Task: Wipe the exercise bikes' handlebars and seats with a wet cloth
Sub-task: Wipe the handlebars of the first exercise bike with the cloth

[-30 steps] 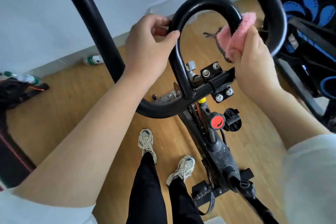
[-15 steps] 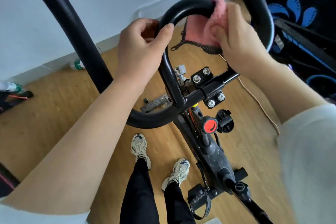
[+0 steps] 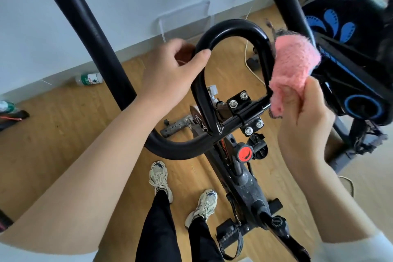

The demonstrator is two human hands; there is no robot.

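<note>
Head view, looking down over the bike. Pink cloth (image 3: 294,70) is bunched against the right-hand leg of the black loop handlebar (image 3: 231,27), pressed to the bar's outer side just above the clamp bracket (image 3: 244,110). Dark frayed edging shows at the cloth's top and bottom ends.

Right hand (image 3: 306,117): fingers closed around the lower part of the cloth, thumb tucked under the pink fabric; grip is a closed fist-like pinch on the cloth.

Left hand (image 3: 170,72): wrapped around the left-hand leg of the same loop, thumb hooked over the bar's inner side, fingers curled behind it.

Below the loop, the curved lower bar (image 3: 170,151) sweeps out left from the stem. Red knob (image 3: 245,154) sits on the frame just beneath the clamp. Four bolts visible on the bracket.

Person's two pale sneakers (image 3: 159,176) stand on the wooden floor (image 3: 53,144), left of the bike frame. A second machine with blue markings (image 3: 340,25) stands at right. Small bottle (image 3: 89,78) lies by the white wall.
</note>
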